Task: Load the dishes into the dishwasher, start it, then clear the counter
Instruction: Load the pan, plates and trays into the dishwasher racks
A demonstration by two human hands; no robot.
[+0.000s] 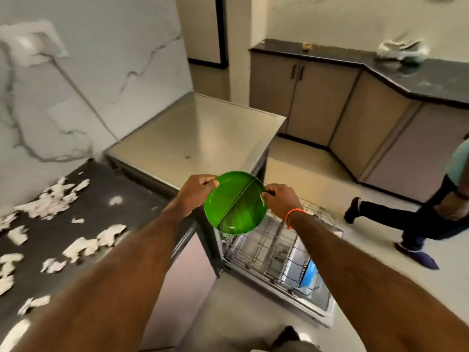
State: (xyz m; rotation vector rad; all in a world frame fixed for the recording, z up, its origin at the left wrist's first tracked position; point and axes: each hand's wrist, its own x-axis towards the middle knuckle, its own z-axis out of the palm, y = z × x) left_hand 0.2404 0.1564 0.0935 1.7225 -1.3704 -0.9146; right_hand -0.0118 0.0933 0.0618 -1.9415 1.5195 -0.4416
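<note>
Both hands, left hand (pixel 196 190) and right hand (pixel 281 199), are gripping opposite edges of two green plates (pixel 234 203) right above the open dishwasher's rack (pixel 266 247).

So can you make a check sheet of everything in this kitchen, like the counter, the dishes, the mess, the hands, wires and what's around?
Surface: dark counter on the left, beside the steel dishwasher top.
Job's things: green plates held above the open dishwasher's pulled-out wire rack; something blue sits in the rack.
Clutter: torn white scraps scattered over the counter.
Hands: left hand and right hand each grip a plate edge.
Cables: grey cord runs from a wall socket down behind the dishwasher.
Surroundings: beige cabinets; another person walking at right.
</note>
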